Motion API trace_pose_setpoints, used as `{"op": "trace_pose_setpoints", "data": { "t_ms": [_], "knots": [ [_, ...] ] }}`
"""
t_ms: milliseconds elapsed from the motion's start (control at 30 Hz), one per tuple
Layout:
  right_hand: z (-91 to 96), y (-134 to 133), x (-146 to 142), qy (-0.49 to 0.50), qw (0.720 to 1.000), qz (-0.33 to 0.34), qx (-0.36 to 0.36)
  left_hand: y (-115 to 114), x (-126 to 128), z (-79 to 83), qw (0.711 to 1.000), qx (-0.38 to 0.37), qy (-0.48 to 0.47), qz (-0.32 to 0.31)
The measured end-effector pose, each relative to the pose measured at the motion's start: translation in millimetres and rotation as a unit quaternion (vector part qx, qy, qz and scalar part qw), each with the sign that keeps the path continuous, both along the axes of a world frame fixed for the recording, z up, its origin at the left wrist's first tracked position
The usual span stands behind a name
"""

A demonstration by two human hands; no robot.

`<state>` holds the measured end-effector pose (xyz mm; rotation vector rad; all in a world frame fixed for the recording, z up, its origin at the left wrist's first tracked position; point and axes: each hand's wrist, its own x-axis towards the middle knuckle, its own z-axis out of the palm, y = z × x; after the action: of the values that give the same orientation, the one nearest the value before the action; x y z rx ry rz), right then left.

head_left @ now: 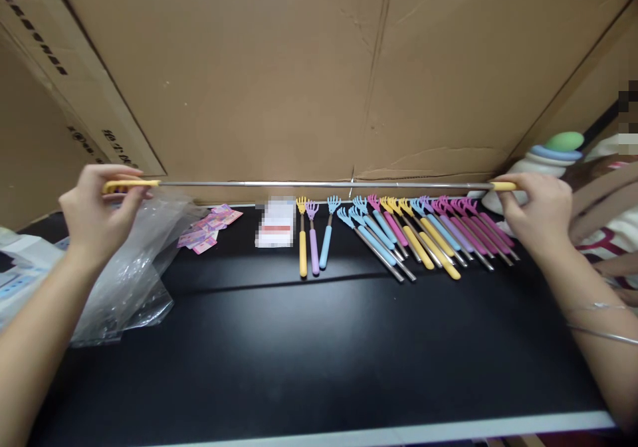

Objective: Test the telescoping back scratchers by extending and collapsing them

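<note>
A yellow back scratcher is pulled out to full length, its thin metal rod level above the table. My left hand is closed on its yellow claw end, and my right hand grips the yellow handle at the other end. Below the rod lie a yellow back scratcher, a purple one and a blue one, side by side. To their right, several more back scratchers in blue, pink, yellow, purple and magenta lie in a slanted row.
Clear plastic bags lie at the left. Small pink printed cards and a white label card rest on the black table. Cardboard stands behind. At the right are a white bottle with a green top and another person's sleeve.
</note>
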<state>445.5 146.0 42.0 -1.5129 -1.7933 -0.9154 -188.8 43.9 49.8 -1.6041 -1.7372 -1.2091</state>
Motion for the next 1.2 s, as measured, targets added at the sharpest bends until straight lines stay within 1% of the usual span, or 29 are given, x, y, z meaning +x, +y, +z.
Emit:
{"op": "trace_pose_setpoints", "data": {
  "t_ms": [67, 100, 233, 333, 433, 500, 567, 600, 667, 700, 800, 900, 1000, 1067, 1133, 1200],
  "knots": [
    [-1.6, -0.6, -6.9, 0.011, 1.000, 0.007, 0.000, 4.5, -0.8, -3.2, 0.994, 0.023, -0.096, -0.042],
    [-2.2, -1.2, -9.9, 0.011, 1.000, 0.007, -0.002, 6.4, -1.2, -4.8, 0.991, 0.028, -0.118, -0.048],
    [-2.5, -4.4, -15.2, -0.017, 1.000, 0.000, -0.018, 11.3, -2.1, -10.4, 0.991, 0.022, -0.127, -0.042],
    [-1.1, -6.7, -15.8, -0.040, 0.999, -0.004, -0.016, 13.3, 0.1, -11.8, 0.987, 0.008, -0.149, -0.053],
    [0.6, -10.8, -23.7, -0.050, 0.999, 0.002, -0.007, 13.4, 8.9, -11.2, 0.981, -0.007, -0.182, -0.066],
    [0.5, -15.8, -36.9, -0.062, 0.998, 0.015, -0.005, 11.2, 20.8, -11.3, 0.978, -0.026, -0.190, -0.081],
    [-2.6, -23.3, -56.4, -0.095, 0.994, 0.043, -0.026, 6.8, 38.0, -13.4, 0.977, -0.067, -0.175, -0.098],
    [-5.3, -27.9, -67.8, -0.117, 0.990, 0.062, -0.042, 3.9, 47.9, -15.2, 0.978, -0.093, -0.153, -0.106],
    [-12.6, -38.1, -91.1, -0.145, 0.980, 0.117, -0.067, -2.5, 68.0, -20.1, 0.982, -0.134, -0.079, -0.105],
    [-16.4, -43.3, -102.1, -0.154, 0.974, 0.145, -0.076, -5.6, 77.3, -22.8, 0.975, -0.173, -0.051, -0.129],
    [-24.4, -58.1, -128.0, -0.173, 0.960, 0.206, -0.074, -13.0, 98.7, -30.2, 0.970, -0.188, 0.001, -0.155],
    [-25.3, -70.5, -143.3, -0.195, 0.951, 0.233, -0.058, -17.1, 111.1, -36.3, 0.965, -0.188, 0.036, -0.179],
    [-24.8, -81.4, -154.9, -0.207, 0.944, 0.252, -0.058, -21.7, 123.4, -43.2, 0.958, -0.206, 0.039, -0.197],
    [-27.0, -88.4, -163.1, -0.216, 0.935, 0.276, -0.061, -27.1, 134.6, -48.1, 0.946, -0.229, 0.052, -0.225],
    [-31.4, -94.8, -170.9, -0.231, 0.919, 0.309, -0.074, -33.9, 146.6, -52.0, 0.922, -0.259, 0.075, -0.278],
    [-36.0, -100.2, -176.9, -0.243, 0.905, 0.336, -0.090, -40.4, 156.5, -54.1, 0.905, -0.277, 0.082, -0.313]
  ]
}}
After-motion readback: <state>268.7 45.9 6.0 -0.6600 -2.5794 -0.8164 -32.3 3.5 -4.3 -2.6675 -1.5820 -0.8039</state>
